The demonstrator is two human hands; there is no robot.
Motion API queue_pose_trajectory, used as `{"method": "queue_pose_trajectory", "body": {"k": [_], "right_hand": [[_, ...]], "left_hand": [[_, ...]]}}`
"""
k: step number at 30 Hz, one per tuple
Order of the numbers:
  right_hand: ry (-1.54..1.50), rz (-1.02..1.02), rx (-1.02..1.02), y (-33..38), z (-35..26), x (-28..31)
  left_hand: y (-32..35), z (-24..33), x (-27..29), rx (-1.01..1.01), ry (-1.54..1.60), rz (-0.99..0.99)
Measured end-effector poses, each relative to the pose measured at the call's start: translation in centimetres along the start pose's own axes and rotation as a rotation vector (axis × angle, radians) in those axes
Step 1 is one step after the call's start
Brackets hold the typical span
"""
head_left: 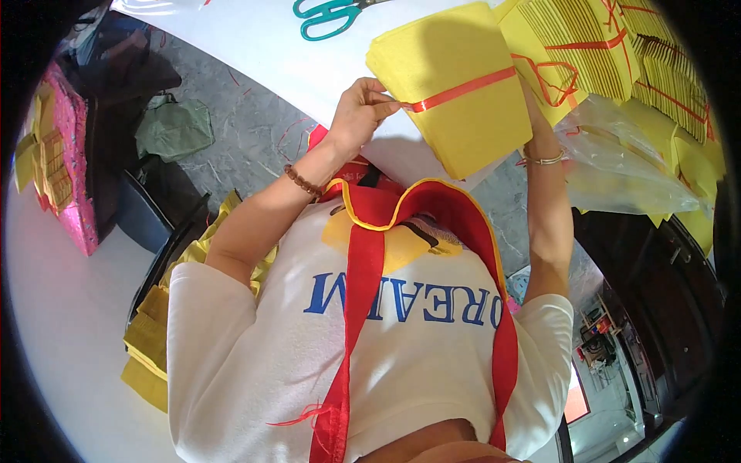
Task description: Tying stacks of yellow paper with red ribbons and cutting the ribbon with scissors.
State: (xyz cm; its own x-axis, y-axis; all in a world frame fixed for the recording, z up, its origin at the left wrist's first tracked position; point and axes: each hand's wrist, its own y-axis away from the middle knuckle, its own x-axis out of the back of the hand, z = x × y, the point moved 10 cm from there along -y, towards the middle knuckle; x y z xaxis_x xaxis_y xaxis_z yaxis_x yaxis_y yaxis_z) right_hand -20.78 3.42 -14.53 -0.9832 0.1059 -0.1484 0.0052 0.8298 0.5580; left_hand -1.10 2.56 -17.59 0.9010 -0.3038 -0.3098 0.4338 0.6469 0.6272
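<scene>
A thick stack of yellow sheets (463, 127) is tilted up in front of me, with a flat red ribbon (463, 89) across its middle. My left hand (359, 108) is closed at the stack's left edge, thumb and forefinger pinching the ribbon there. Against the stack's right side, my right hand (539, 123) grips it from behind. The stack covers most of that hand's fingers. A bead bracelet circles my left wrist and a bangle my right.
Teal-handled scissors (328, 15) lie on the white table (255, 27). At the right are ribbon-tied yellow bundles (575, 46), a loose red ribbon loop (557, 83) and a clear plastic bag (617, 158). More yellow bundles (150, 332) sit beside my left elbow; a green bag (174, 127) rests on the floor.
</scene>
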Motion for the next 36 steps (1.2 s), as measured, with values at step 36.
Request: {"method": "queue_pose_trajectory", "body": {"k": [36], "right_hand": [[-0.300,0.417,0.531,15.0,0.9,1.7]], "left_hand": [[6.3,5.9,-7.3,0.068,0.196,-0.819]]}}
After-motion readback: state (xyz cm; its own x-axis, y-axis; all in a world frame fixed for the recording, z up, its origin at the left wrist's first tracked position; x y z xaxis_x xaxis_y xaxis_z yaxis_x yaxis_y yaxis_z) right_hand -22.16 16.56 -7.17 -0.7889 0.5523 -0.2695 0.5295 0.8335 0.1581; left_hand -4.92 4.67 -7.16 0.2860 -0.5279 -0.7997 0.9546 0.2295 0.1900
